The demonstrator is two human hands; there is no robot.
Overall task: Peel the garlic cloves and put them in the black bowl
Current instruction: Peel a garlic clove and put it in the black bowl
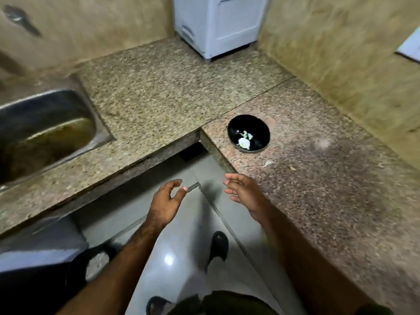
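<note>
The black bowl [248, 133] stands on the reddish granite counter near its inner corner, with pale garlic pieces [244, 142] lying in it. A small pale garlic clove [268, 163] lies on the counter just in front of the bowl. My left hand [168, 201] hovers over the floor gap, fingers loosely curved, nothing in it. My right hand [243, 192] is at the counter's front edge, below the clove, fingers relaxed and holding nothing. The picture is blurred by motion.
A steel sink [43, 133] is set into the speckled counter [159, 92] on the left. A white appliance [218, 23] stands in the back corner. Below me are grey floor tiles, my dark sandals [218, 246] and a dark bin at the lower left.
</note>
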